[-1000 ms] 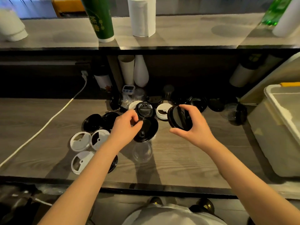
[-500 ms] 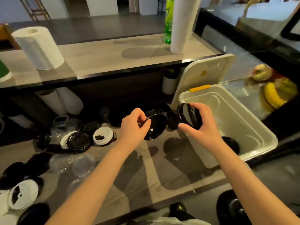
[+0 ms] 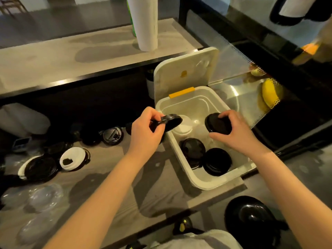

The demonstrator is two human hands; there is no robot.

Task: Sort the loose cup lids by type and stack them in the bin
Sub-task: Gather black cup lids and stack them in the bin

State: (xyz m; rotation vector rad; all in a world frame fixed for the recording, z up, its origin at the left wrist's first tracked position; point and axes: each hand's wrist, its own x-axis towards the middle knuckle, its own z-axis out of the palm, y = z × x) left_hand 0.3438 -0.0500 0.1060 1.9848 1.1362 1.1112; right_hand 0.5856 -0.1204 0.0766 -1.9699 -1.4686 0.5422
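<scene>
My left grip [image 3: 145, 132] pinches a black lid [image 3: 172, 121] at the bin [image 3: 208, 184] rim; my right grip [image 3: 235, 132] clasps a second lid [image 3: 215, 124] over the bin.

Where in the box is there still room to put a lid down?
In the bin, the far end, between the white lid and the orange clip, looks bare. So does the counter between the bin and the left arm. Crowded: the bin's near end, with two black lids, and the counter's left side, strewn with loose lids.
</scene>
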